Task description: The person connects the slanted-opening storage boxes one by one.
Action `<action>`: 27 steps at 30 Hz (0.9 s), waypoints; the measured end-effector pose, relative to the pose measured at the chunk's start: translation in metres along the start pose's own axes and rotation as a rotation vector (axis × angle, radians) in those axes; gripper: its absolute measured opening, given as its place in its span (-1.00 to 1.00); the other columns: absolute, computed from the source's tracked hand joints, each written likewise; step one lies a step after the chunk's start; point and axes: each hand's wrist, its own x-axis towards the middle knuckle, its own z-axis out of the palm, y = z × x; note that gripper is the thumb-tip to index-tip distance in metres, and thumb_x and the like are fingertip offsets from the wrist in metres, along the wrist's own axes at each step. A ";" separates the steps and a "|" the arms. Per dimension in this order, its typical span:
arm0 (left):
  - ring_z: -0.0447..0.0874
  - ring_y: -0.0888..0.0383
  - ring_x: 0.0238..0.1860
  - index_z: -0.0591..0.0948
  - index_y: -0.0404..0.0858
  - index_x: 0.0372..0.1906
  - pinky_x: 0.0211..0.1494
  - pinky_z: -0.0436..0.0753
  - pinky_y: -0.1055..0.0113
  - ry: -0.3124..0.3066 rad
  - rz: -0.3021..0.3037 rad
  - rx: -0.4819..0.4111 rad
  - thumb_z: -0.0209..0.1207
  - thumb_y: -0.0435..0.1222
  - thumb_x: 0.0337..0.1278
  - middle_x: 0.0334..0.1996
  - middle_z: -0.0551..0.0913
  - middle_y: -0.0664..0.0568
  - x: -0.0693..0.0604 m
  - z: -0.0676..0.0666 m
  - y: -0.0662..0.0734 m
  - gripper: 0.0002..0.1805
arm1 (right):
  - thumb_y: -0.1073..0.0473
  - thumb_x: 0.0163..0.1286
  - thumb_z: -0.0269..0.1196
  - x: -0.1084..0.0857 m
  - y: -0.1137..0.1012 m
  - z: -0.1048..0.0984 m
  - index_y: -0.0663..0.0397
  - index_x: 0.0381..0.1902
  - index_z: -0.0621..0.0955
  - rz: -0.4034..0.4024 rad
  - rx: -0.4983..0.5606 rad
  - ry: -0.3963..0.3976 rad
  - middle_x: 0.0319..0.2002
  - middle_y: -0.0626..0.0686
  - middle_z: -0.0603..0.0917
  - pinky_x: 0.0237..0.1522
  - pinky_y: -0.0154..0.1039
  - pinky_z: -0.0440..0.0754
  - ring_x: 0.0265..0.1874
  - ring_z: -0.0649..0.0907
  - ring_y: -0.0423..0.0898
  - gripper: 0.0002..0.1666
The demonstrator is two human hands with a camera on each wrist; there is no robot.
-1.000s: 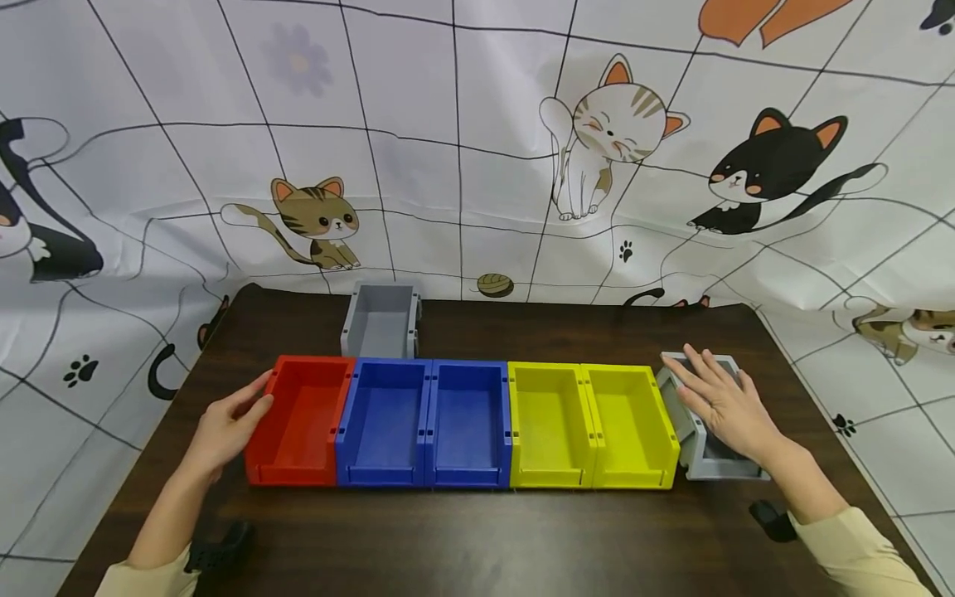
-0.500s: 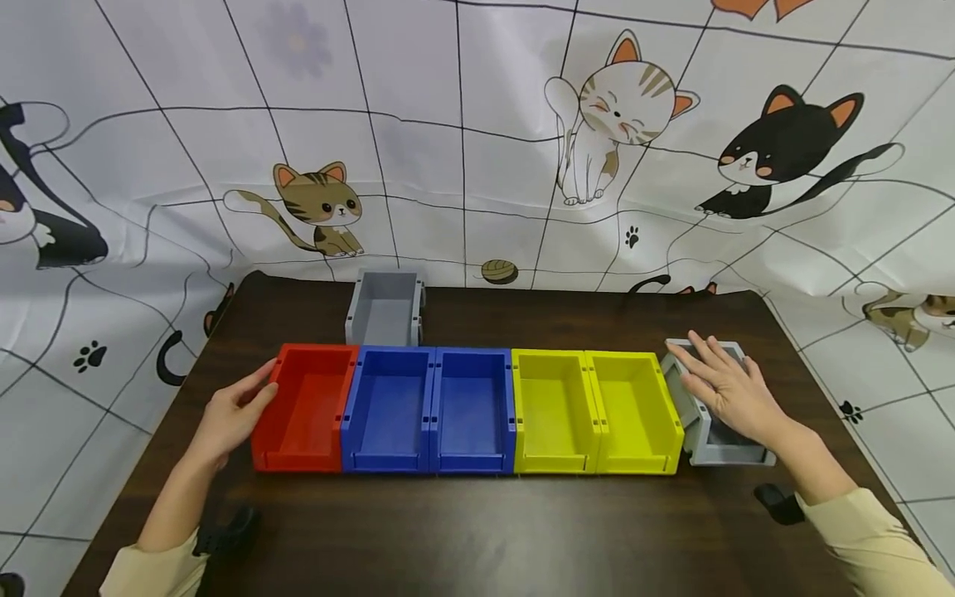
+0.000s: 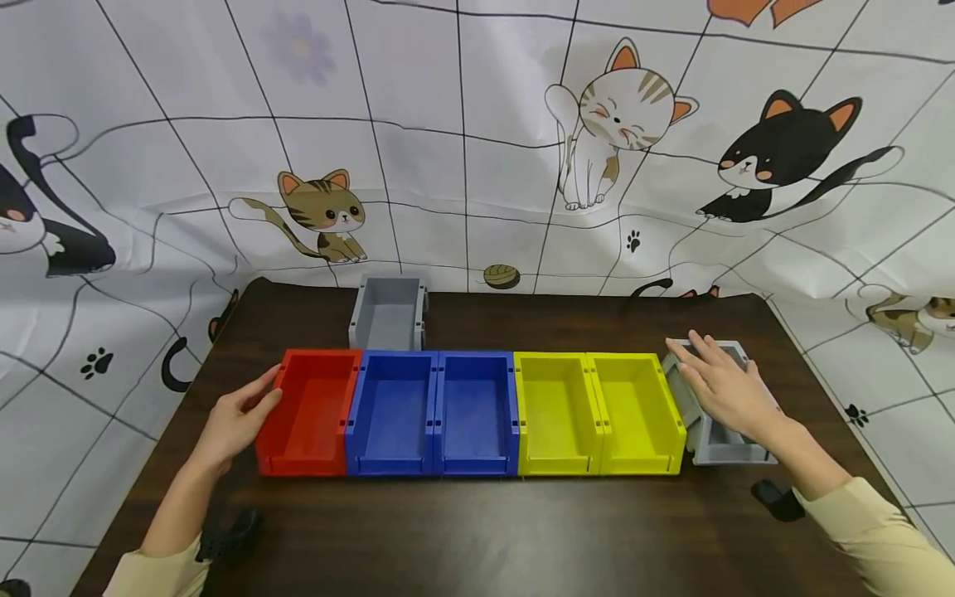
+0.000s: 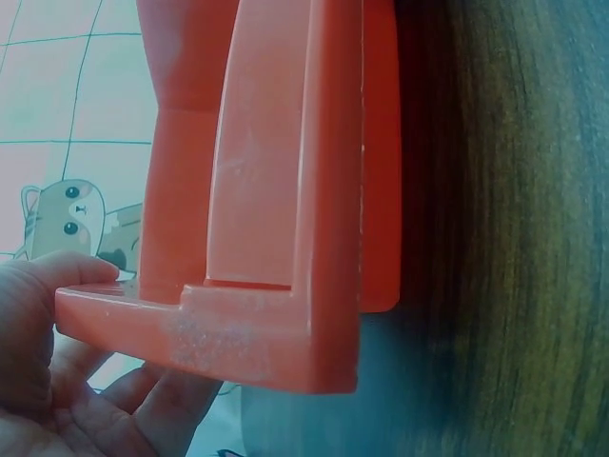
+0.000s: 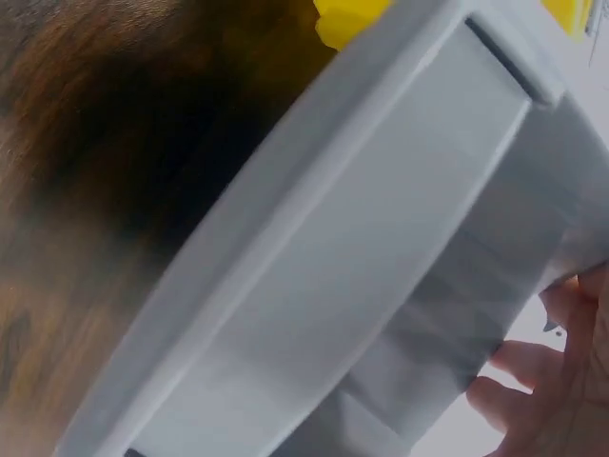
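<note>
At the left end of a row of plastic storage bins stands a red bin (image 3: 309, 414). My left hand (image 3: 235, 419) pinches its left wall: one digit reaches over the rim in the left wrist view, other fingers (image 4: 176, 405) lie outside. Two blue bins (image 3: 391, 414) and two yellow bins (image 3: 555, 414) follow, side by side. Beside the right yellow bin sits a grey bin (image 3: 727, 452), slightly turned. My right hand (image 3: 727, 398) lies over it with straight fingers, partly hiding its inside. Contact of these fingers with the far wall is hard to tell.
Another grey bin (image 3: 390, 315) stands behind the red and blue bins, near the back edge of the dark wooden table (image 3: 477, 535). A white cat-print sheet (image 3: 462, 166) hangs directly behind the table.
The head view has tilted slightly, shifting everything a little in the picture. Both hands stay at their bins, and the right hand's fingers lie slightly closer together. The row looks unchanged.
</note>
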 end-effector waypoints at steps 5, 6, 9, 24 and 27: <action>0.27 -0.38 0.19 0.10 -0.22 0.44 0.08 0.39 -0.20 0.007 -0.008 0.005 -0.14 -0.03 0.41 0.31 0.14 -0.48 -0.004 -0.002 0.000 -0.37 | -0.06 0.55 -0.25 0.002 -0.007 0.002 -0.01 0.47 0.09 0.021 -0.035 -0.033 0.42 0.31 0.02 0.07 0.55 -0.17 0.37 0.04 0.29 -0.39; 0.26 -0.39 0.20 0.10 -0.22 0.44 0.08 0.39 -0.21 0.011 -0.009 0.006 -0.14 -0.03 0.41 0.31 0.13 -0.48 -0.005 -0.003 0.000 -0.37 | -0.06 0.55 -0.25 0.002 -0.008 0.002 -0.02 0.47 0.09 0.019 -0.044 -0.032 0.42 0.30 0.02 0.08 0.54 -0.18 0.37 0.05 0.29 -0.39; 0.25 -0.40 0.20 0.10 -0.22 0.44 0.08 0.37 -0.22 0.022 -0.008 0.013 -0.14 -0.02 0.40 0.31 0.14 -0.48 -0.007 -0.004 -0.002 -0.36 | -0.05 0.56 -0.25 0.004 -0.009 0.007 -0.04 0.47 0.08 0.016 -0.050 -0.011 0.42 0.28 0.03 0.11 0.52 -0.21 0.38 0.06 0.26 -0.40; 0.28 -0.38 0.19 0.11 -0.23 0.43 0.07 0.39 -0.19 0.011 0.008 0.005 -0.13 -0.02 0.40 0.30 0.17 -0.45 -0.004 0.001 -0.002 -0.37 | -0.06 0.55 -0.27 -0.007 0.003 0.047 -0.12 0.48 0.06 0.025 -0.010 0.098 0.44 0.22 -0.03 0.07 0.51 -0.46 0.40 -0.06 0.25 -0.41; 0.28 -0.38 0.19 0.11 -0.23 0.44 0.07 0.39 -0.19 0.012 0.009 0.001 -0.13 -0.01 0.40 0.31 0.16 -0.45 -0.002 0.001 -0.002 -0.36 | -0.05 0.55 -0.27 -0.006 0.004 0.052 -0.14 0.48 0.07 0.029 -0.007 0.126 0.44 0.23 0.00 0.08 0.51 -0.44 0.40 -0.07 0.27 -0.42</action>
